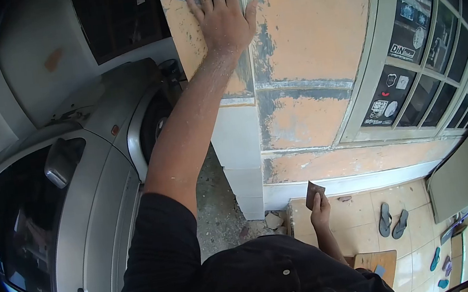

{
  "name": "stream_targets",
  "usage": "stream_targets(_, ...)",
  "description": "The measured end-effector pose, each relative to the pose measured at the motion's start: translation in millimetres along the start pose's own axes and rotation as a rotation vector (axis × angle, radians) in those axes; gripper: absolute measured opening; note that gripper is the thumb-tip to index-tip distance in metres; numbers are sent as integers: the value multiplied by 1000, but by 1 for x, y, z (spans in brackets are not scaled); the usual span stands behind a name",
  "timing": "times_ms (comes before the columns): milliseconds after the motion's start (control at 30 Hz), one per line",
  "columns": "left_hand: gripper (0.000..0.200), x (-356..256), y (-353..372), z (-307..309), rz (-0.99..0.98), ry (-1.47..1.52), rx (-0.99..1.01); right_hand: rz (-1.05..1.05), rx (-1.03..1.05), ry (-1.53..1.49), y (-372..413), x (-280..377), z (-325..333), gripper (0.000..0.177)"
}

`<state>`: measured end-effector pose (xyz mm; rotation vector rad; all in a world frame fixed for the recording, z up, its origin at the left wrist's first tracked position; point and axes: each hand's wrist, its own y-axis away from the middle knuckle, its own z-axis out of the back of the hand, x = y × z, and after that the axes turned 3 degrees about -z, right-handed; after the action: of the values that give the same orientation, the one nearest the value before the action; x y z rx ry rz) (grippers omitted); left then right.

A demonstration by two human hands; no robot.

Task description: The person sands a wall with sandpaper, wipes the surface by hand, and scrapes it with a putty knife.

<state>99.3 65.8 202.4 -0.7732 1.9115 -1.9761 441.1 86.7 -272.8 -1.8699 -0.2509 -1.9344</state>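
Observation:
My left hand (226,25) lies flat with fingers spread on the upper part of the wall corner, where orange paint (312,25) is worn and grey patches show. Pale dust specks the wrist and forearm. Lower down, at the right, my right hand (320,212) grips a small brown sheet (313,194), which looks like sandpaper, between thumb and fingers. The sheet is held away from the wall, in front of its white lower edge as seen from above.
A silver car (103,220) stands close at the left. A window (420,47) with stickers is at the right. Sandals (385,219), a wooden stool or board (377,262) and a beige appliance (462,176) are on the tiled floor side.

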Motion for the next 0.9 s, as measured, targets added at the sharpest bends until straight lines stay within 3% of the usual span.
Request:
stream_targets(33, 86, 3, 15, -11, -2, -30, 71, -13, -13, -19, 2, -4, -1, 37)
stream_targets(167, 88, -10, 75, 2, -29, -15, 220, -40, 85, -63, 18, -16, -3, 34)
stream_targets(200, 90, -12, 92, 9, -46, 24, 250, 36, 57, -12, 21, -7, -4, 33)
stream_targets(233, 90, -13, 111, 13, -60, 30, 261, -48, 96, 70, 23, -9, 1, 34)
stream_targets(300, 94, -13, 146, 21, -135, -25, 378, 155, 9, 48, 20, -15, -8, 33)
stream_targets(333, 94, -12, 163, 25, -143, -23, 385, 146, 7, 42, 18, -18, -11, 33)
stream_targets(400, 97, -11, 195, 33, -200, -28, 594, 166, 41, 28, 14, -22, -17, 30)
stream_targets(433, 97, -9, 208, 37, -210, -29, 598, 160, 40, 19, 14, -17, -21, 30)
stream_targets(500, 97, -5, 225, 44, -313, -2, 652, -45, 189, 34, 13, -3, -24, 27)
stream_targets(567, 94, 4, 229, 47, -316, 16, 671, 4, 160, 20, 15, 8, -38, 26)
stream_targets(633, 95, 15, 222, 48, -385, 39, 524, 70, 154, 21, 19, 10, -48, 26)
stream_targets(667, 95, 20, 218, 46, -391, 40, 523, -21, 221, 7, 21, 8, -48, 27)
stream_targets(767, 96, 28, 182, 43, -337, 47, 514, -90, 292, 34, 27, 3, -49, 27)
stream_targets(900, 96, 38, 109, 30, -259, -13, 412, -24, 233, 37, 29, -8, -52, 27)
